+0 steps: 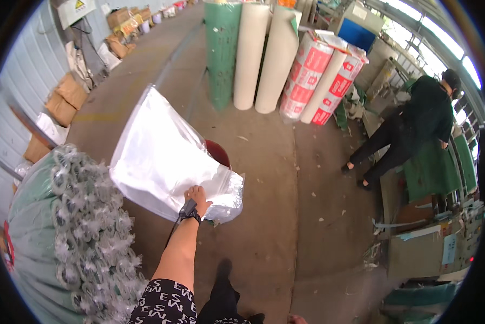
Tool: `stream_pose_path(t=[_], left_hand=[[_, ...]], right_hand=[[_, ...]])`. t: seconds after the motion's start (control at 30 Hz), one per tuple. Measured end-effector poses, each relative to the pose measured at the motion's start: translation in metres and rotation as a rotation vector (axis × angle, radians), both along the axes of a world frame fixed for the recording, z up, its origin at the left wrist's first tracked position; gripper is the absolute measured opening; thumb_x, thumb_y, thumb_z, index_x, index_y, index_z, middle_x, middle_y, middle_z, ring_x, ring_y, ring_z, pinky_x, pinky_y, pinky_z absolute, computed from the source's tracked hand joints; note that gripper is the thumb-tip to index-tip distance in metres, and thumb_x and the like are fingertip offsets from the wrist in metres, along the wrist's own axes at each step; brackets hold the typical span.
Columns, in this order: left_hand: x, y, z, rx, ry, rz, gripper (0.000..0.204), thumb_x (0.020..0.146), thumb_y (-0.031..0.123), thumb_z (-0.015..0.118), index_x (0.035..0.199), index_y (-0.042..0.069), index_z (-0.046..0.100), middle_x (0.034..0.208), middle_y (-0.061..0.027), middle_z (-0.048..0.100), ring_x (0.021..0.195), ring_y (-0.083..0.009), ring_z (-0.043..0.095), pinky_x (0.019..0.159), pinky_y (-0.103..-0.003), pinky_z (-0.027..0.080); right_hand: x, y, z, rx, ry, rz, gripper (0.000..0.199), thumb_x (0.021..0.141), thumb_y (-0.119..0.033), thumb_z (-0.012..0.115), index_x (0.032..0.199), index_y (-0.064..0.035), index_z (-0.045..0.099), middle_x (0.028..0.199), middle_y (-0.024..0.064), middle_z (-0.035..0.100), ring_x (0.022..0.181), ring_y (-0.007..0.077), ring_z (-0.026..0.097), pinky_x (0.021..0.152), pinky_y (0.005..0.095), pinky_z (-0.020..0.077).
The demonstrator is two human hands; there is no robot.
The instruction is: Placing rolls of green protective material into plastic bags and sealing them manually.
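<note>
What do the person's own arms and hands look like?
The left hand is bare. Strapped at its wrist is a boxy black device, with a thin dark cable beside the forearm. The black sleeve has white lettering. Of the right hand, apparently, only a sliver shows at the lower edge.

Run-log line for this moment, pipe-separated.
left hand: on glossy silvery-white plastic sheeting | right hand: sliver at lower edge, grip unclear | partly hidden by sheeting: dark-red rounded object

Your short cloth sleeve (164, 302): black, white-lettered
Your glossy plastic sheet (158, 148): silvery white
Tall leftmost cylindrical roll (222, 54): green
</note>
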State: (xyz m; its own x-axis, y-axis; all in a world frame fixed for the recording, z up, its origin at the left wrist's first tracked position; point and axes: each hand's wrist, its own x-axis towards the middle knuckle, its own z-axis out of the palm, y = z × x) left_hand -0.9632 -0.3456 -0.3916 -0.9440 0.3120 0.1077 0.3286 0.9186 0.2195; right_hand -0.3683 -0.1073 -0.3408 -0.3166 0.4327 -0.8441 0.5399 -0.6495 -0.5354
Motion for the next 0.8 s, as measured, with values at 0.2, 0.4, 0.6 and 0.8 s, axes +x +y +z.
stream_pose_path(t=[0.2,0.4,0.6,0.8], left_hand=[[-0.052,-0.022,-0.038,0.2,-0.207,0.013,0.02,0.074,0.024,0.077,0.079,0.007,0.067,0.081,-0.0104,0.065,0.083,-0.027,0.062,0.076,-0.041,0.047],[-0.061,-0.03,-0.02,0.445,-0.462,0.22,0.019,0.083,0.019,0.067,0.092,0.003,0.073,0.087,-0.0126,0.071,0.074,-0.0216,0.066,0.068,-0.032,0.048],[-0.031,-0.049,0.022,1.659,-0.656,0.515,0.017,0.091,0.016,0.063,0.1,0.002,0.064,0.086,-0.0025,0.065,0.078,-0.0129,0.062,0.07,-0.025,0.049],[0.078,-0.062,0.144,1.964,-0.671,0.313,0.011,0.093,0.015,0.063,0.098,0.006,0.062,0.09,-0.0034,0.065,0.086,-0.0151,0.062,0.08,-0.029,0.05]], right_hand=[[-0.081,-0.038,0.003,-0.07,-0.195,0.453,0.033,0.095,-0.023,0.052,0.114,0.001,0.065,0.1,0.0098,0.067,0.085,0.0184,0.062,0.078,0.0302,0.0501],[-0.127,-0.016,0.01,0.155,-0.072,0.725,0.037,0.093,-0.029,0.056,0.112,0.0013,0.065,0.101,0.0131,0.068,0.089,0.0207,0.063,0.077,0.0326,0.0505],[-0.138,0.013,0.019,0.139,-0.085,0.417,0.033,0.094,-0.028,0.055,0.11,-0.0021,0.066,0.101,0.011,0.068,0.09,0.0215,0.062,0.078,0.0335,0.0504],[-0.111,0.013,0.006,0.097,0.09,0.375,0.021,0.093,-0.014,0.057,0.107,0.0002,0.064,0.083,0.0061,0.066,0.07,0.0108,0.061,0.064,0.0228,0.0493]])
